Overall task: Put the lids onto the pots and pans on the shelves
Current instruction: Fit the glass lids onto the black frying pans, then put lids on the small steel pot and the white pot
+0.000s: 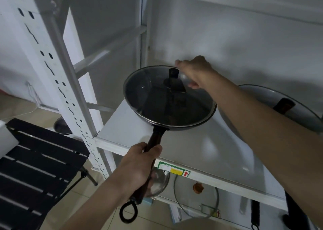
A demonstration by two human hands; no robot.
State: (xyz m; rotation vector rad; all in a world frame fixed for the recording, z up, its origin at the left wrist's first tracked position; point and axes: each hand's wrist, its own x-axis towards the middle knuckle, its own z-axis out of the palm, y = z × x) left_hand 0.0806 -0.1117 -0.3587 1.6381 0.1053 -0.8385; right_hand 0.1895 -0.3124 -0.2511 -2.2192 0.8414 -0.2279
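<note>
glass lid (157,91) sits on the black pan (174,123), which the left hand (139,161) holds over the shelf (201,147), fingers wrapped tight round its handle (153,140). right hand (194,70) hangs by the lid's knob (173,79), fingers loosely spread, gripping nothing. this pan looks covered; next it wants sliding in and setting down. just right of the fingers a covered wok (272,107) crowds the spot; another glass lid (195,200) waits below the left fingers

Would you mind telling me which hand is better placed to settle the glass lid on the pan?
Right: the right hand is at the lid beside its knob, while the left hand grips the pan's handle.
</note>
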